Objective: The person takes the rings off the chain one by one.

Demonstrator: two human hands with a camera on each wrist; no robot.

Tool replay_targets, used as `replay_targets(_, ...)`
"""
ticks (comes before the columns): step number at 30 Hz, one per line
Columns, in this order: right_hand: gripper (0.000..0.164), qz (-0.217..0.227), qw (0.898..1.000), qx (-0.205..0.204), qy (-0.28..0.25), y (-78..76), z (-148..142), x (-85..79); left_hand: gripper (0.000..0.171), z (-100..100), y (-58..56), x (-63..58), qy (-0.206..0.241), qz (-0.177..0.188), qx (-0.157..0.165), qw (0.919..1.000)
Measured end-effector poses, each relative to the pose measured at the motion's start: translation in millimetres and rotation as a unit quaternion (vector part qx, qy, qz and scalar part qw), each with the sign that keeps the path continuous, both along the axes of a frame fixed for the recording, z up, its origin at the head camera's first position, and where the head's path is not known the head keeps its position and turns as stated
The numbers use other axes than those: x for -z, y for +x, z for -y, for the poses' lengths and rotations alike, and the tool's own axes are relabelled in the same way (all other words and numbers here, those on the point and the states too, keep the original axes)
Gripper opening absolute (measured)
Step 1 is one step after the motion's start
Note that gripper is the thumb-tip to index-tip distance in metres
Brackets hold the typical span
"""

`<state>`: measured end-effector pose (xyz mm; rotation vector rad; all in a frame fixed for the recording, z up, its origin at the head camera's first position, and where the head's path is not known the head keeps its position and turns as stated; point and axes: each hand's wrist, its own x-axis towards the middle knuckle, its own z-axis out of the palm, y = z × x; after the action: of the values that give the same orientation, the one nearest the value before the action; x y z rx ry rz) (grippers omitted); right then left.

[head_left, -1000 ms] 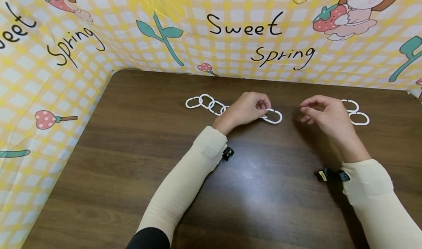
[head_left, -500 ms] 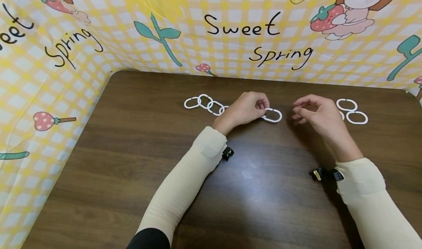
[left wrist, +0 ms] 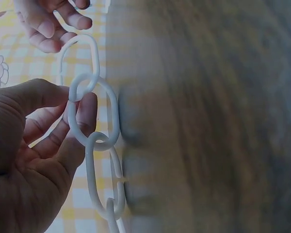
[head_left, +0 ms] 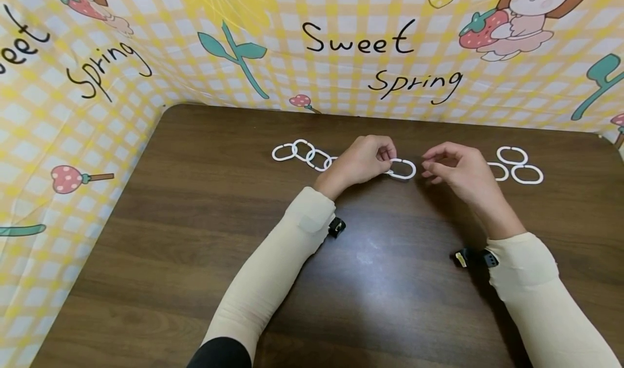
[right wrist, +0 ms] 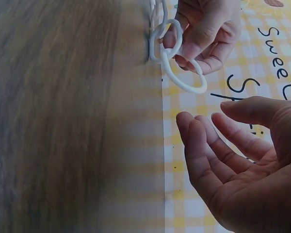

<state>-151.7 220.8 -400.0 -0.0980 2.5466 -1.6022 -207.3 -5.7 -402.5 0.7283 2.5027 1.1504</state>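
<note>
A chain of white plastic links (head_left: 283,160) lies along the back of the table, partly hidden under my left hand (head_left: 363,159). That hand pinches the chain near its right end between thumb and fingers. The end link (head_left: 414,169) sticks out to the right of the fingertips; in the right wrist view this end link (right wrist: 182,86) hangs tilted from its neighbour. My right hand (head_left: 463,175) hovers just right of the end link, its fingers loosely bent with a gap to the thumb and nothing held. In the left wrist view the joined links (left wrist: 117,114) run downward from the fingertips.
Several loose white links lie right of my right hand, among them a rear link (head_left: 512,148) and a front link (head_left: 527,182). A yellow checked cloth (head_left: 341,91) stands behind the brown wooden table (head_left: 370,281) and along its left side.
My right hand has moved left toward the chain's end link, uncovering more of the loose links behind it. The left hand keeps its grip and has barely moved.
</note>
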Motion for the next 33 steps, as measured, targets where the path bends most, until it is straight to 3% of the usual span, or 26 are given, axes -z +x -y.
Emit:
replay_targets(20,0.02,0.012,1.0,-0.026,-0.002,-1.1,16.1,3.6,0.007,-0.1,-2.1,1.0,-0.009,0.003,-0.004,0.9999)
replay_targets(33,0.018,0.014,1.0,-0.012,-0.018,-1.2,20.8,5.4,0.006,-0.7,-0.5,-3.1,-0.015,0.01,-0.002,0.9998)
